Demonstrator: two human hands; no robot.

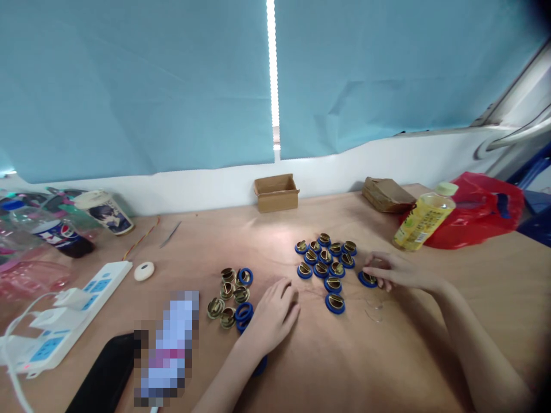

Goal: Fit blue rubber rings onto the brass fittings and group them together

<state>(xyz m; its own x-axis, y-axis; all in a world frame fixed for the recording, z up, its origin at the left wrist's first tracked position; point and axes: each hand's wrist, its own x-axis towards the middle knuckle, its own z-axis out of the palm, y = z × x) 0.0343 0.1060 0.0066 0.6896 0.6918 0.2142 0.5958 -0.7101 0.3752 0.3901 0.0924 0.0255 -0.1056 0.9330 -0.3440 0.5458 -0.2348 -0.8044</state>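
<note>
My right hand (pixel 390 271) has its thumb and fingers on a round brass-coloured piece with a blue ring (pixel 367 279), at the right of the table's middle. Just left of it sits a group of several similar ringed pieces (pixel 326 257), each with a bar across the top. My left hand (pixel 275 310) rests on the table with its fingers loosely bent and apart, and nothing shows in it. Beside that hand are loose blue rings (pixel 244 312), partly hidden by the wrist, and several brass-coloured pieces without rings (pixel 227 291).
A small open cardboard box (pixel 278 201) stands by the wall. At right are a brown package (pixel 387 194), a yellow drink bottle (pixel 424 221) and a red plastic bag (pixel 477 212). At left lie a power strip (pixel 92 307), a black object (pixel 105 373), a cup (pixel 105 212) and a cola bottle (pixel 58 232).
</note>
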